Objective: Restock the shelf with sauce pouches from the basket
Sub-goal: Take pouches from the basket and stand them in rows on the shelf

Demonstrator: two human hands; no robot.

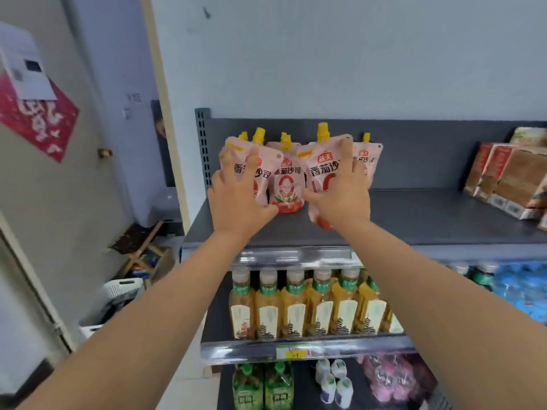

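Several pink sauce pouches with yellow caps stand at the left end of the dark grey top shelf [414,214]. My left hand [236,193] grips one pouch [236,152] at the far left, fingers spread over its front. My right hand [340,190] grips another pouch [322,161], held slightly above the shelf board and tilted. Between them a pouch [288,184] stands upright, and one more pouch [370,158] shows behind my right hand. A white basket [124,288] sits low on the floor at the left, mostly hidden by my left forearm.
Brown boxes [503,179] stand at the right end of the top shelf, with bare shelf board between them and the pouches. Tea bottles [310,303] fill the shelf below, with green and white bottles lower down. A door [44,202] stands to the left.
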